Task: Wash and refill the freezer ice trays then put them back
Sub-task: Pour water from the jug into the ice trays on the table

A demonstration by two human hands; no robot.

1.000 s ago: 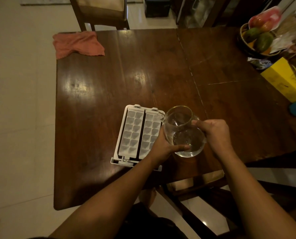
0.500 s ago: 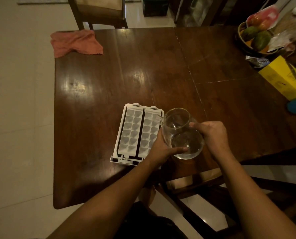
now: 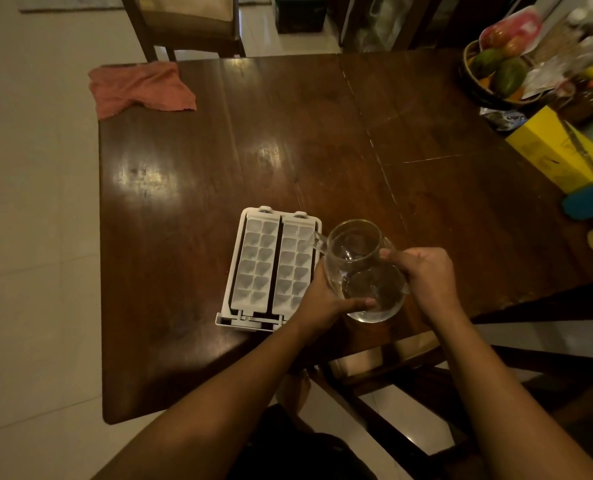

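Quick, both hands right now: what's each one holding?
Left hand: holds the glass pitcher by its side.
Right hand: grips the same glass pitcher.

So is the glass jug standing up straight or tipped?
Tipped. The glass jug leans, its spout over the ice tray, gripped by the left hand and right hand.

Wooden table; ice trays; cloth; box

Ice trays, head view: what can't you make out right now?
Water level in the ice trays: head view, dim light, cells too small.
Trays' near right corner: head view, covered by the left hand.
Glass jug, right side: head view, hidden by the right hand.
Flow at the spout: head view, too small.
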